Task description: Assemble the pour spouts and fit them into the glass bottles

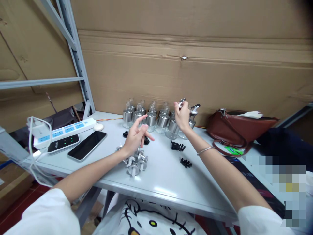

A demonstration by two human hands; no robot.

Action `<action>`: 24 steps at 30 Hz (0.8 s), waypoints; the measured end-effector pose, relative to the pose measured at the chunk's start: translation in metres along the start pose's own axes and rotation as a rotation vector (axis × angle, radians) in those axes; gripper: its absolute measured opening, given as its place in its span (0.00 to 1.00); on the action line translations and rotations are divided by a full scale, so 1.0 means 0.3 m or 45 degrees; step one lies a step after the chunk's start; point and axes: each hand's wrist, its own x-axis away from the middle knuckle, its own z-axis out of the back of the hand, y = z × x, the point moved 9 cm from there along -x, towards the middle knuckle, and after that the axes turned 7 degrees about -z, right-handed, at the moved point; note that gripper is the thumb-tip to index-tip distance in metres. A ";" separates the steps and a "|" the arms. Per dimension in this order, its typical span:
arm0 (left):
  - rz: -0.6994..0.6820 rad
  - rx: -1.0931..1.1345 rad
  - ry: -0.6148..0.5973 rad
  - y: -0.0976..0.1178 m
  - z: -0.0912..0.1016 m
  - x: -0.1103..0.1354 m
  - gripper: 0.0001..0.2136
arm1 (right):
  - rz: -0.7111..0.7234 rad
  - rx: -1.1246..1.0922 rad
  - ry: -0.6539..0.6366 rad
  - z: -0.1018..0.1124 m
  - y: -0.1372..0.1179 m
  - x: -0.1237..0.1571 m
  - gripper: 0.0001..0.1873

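My left hand [137,135] hovers above the table with its fingers spread, holding nothing. Below its wrist lies a pile of metal discs with pale spouts [134,169]. Black round caps [125,134] lie near its fingers. My right hand [182,117] pinches a pale pour spout with a black flap [181,102], above a glass bottle with a steel sleeve [172,128]; whether the two touch is hidden. Several similar bottles [151,120] stand in rows at the back. Another bottle to the right carries a spout with a black flap [195,109]. Small black parts [177,146] and a second black cluster [186,163] lie nearer me.
On the left are a power strip [70,130], a phone [87,146], a small device with green lights [64,144] and a white round object [98,127]. A brown bag [234,127] sits right. Cardboard [146,75] closes off the back, beside a metal shelf post [81,65].
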 end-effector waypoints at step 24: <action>-0.192 -0.389 -0.766 0.018 -0.171 0.071 0.29 | -0.324 -0.950 -0.588 0.050 -0.320 0.444 0.19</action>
